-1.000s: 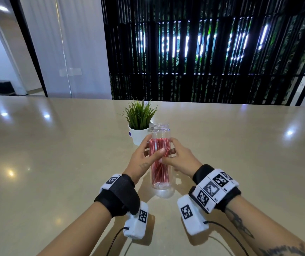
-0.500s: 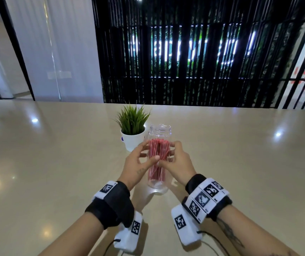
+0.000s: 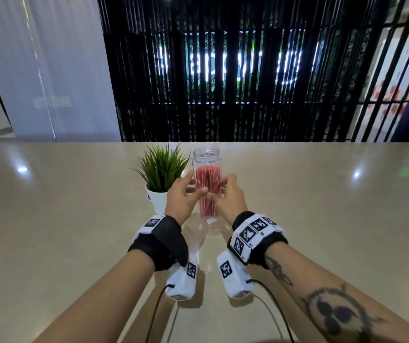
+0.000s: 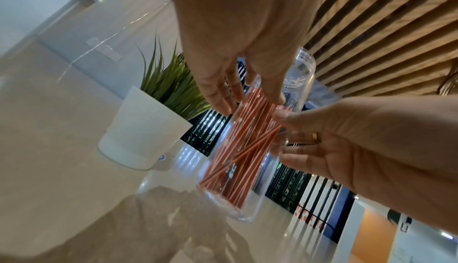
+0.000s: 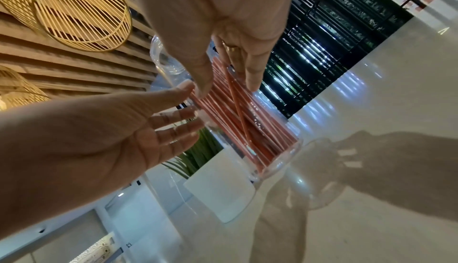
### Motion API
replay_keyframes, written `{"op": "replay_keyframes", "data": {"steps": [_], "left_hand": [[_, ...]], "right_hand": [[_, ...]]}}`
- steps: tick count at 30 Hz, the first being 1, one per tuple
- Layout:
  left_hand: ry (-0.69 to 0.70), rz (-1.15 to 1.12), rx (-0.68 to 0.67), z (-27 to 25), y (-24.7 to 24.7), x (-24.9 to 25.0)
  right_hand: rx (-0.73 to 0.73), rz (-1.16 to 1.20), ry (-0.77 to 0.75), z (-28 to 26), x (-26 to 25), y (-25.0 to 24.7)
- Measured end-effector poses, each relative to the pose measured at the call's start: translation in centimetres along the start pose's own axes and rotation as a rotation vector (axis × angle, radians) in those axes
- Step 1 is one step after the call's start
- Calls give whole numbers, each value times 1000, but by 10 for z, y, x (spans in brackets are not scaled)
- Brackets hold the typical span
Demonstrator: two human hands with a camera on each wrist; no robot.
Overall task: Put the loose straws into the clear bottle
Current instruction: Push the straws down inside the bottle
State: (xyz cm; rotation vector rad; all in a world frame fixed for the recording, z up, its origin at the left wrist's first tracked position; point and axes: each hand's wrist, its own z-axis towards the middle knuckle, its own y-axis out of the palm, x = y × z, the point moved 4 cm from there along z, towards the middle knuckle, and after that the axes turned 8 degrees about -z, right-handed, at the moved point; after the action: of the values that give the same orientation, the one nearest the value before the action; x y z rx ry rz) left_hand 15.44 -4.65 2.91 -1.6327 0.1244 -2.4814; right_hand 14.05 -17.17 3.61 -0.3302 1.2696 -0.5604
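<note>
Both hands, left hand and right hand, have loosened to straight-fingered contact on the clear bottle; straws all inside, task looks finished.

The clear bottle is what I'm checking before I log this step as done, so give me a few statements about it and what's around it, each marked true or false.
1. The clear bottle stands upright on the table. True.
2. The red straws lie loose on the table. False: they are inside the bottle.
3. A cap closes the bottle's mouth. False: the mouth is open, with no cap on it.
4. The potted plant stands beside the bottle, on the left hand's side. True.
5. The left hand and right hand flank the bottle with relaxed fingers. True.
6. The straws stick out above the rim. False: their tops sit below the neck.
</note>
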Motion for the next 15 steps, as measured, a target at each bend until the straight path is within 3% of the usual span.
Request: {"op": "replay_keyframes", "data": {"steps": [8, 15], "left_hand": [[-66, 128, -116, 8, 21, -29], [-136, 54, -119, 4, 25, -33]], "right_hand": [[31, -7, 111, 13, 35, 18], [45, -15, 136, 11, 47, 23]]}}
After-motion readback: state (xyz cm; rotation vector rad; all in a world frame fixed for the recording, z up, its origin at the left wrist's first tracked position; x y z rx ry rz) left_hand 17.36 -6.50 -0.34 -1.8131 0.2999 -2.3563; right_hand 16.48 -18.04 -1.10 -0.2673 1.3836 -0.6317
